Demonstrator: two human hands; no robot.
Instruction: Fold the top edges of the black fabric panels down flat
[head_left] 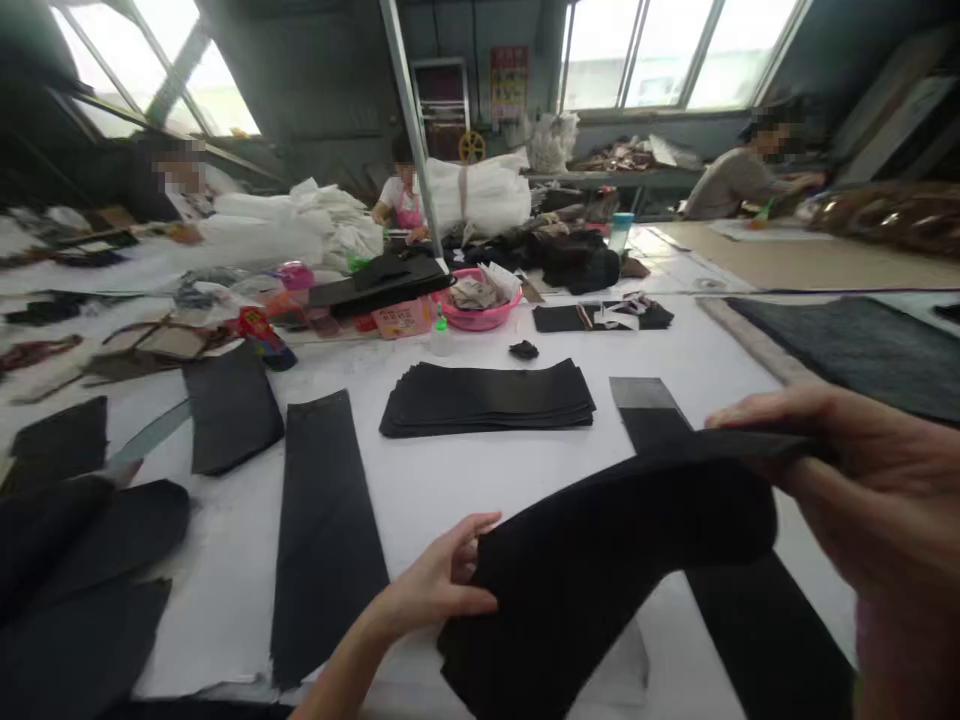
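— What are the two hands holding?

— One dark fabric piece (600, 570), lifted above the near edge of the white counter (450, 480). The left hand (439, 580) grips its left end, fingers (469, 530) clamped on the edge with the thumb underneath. The right hand (862, 480) holds the far end up near the counter's right side, fingers (757, 410) closed over the top of the cloth, so the piece bends between them.

— What lies under it?

— A long dark strip (750, 620) runs from mid-counter towards the near right corner, partly hidden by the held piece.

— And around it?

— A neat stack of dark sheets (487, 398) sits in the middle of the counter, well apart from the hands. Left of it, another long strip (322, 540) lies flat, reaching almost to the near edge, with a shorter dark panel (231, 408) beside it. More dark pieces (82, 570) pile up at the near left corner.

— Farther back?

— A pink basin (480, 308) with scraps stands towards the far edge, a small bottle (441, 335) just in front of it. Other people work at benches beyond.
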